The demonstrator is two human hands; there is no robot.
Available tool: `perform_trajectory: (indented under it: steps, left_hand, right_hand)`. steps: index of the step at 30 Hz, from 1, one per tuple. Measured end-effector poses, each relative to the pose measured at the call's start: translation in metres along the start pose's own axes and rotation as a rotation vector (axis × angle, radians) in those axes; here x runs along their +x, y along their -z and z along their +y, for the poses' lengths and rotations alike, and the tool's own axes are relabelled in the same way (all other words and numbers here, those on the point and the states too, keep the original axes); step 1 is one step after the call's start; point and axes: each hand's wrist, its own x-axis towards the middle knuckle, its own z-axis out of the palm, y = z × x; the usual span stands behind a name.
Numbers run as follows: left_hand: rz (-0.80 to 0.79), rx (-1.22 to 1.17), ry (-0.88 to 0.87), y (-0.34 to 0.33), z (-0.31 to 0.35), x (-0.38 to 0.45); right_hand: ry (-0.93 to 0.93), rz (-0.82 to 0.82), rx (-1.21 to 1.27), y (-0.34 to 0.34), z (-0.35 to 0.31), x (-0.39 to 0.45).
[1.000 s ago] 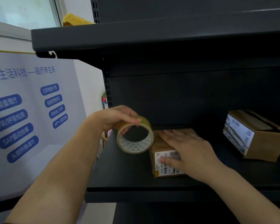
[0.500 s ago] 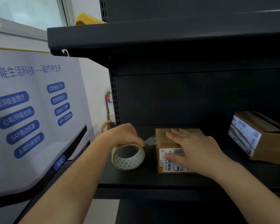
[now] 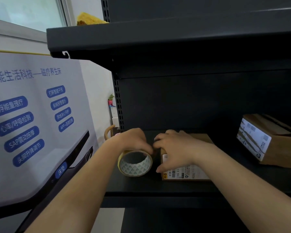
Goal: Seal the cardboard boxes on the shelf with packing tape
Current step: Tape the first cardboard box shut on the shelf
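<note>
While gripping tape roll (image 3: 135, 163) w/ left hand (image 3: 132, 140), right hand (image 3: 174, 149) laid over small box (image 3: 186, 170) on shelf (image 3: 158, 187), fingers curled at roll edge; 2nd box (image 3: 267, 142) well apart, right.

Matt metal shelf (image 3: 158, 185), cardboard box (image 3: 203, 138)

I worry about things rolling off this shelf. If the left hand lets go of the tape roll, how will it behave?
The tape roll stands on its edge, so it would probably roll or topple. Its hollow core suggests it is light. The left hand steadies it.
</note>
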Motion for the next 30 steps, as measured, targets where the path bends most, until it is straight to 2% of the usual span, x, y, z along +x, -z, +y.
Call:
perform_trajectory:
  steps: [3, 8, 11, 13, 18, 25, 27, 30]
  left_hand:
    - [-0.026, -0.141, -0.043, 0.010, -0.013, -0.012]
    - [-0.046, -0.627, -0.132, 0.032, -0.049, -0.036]
    - [-0.072, -0.720, -0.160, 0.052, -0.047, -0.043]
    - [-0.030, -0.671, -0.121, 0.064, -0.037, -0.047]
    - [0.105, -0.379, -0.076, 0.098, -0.002, -0.047]
    - [0.163, -0.043, 0.011, 0.115, 0.023, -0.032]
    - [0.145, -0.112, 0.015, 0.110, 0.019, -0.030]
    - [0.029, -0.302, -0.051, 0.102, 0.014, -0.028]
  right_hand:
    - [-0.014, 0.034, 0.043, 0.001, 0.007, 0.001]
    - [0.029, 0.153, 0.258, 0.011, 0.016, -0.002]
    - [0.077, 0.230, 0.443, 0.019, 0.017, -0.002]
    - [0.097, 0.300, 0.536, 0.020, 0.019, -0.002]
    - [0.112, 0.433, 0.838, 0.022, 0.028, -0.006]
    - [0.106, 0.622, 1.237, 0.009, 0.038, -0.005]
    - [0.125, 0.693, 1.277, 0.000, 0.047, -0.010]
    - [0.142, 0.729, 1.289, -0.010, 0.054, -0.016]
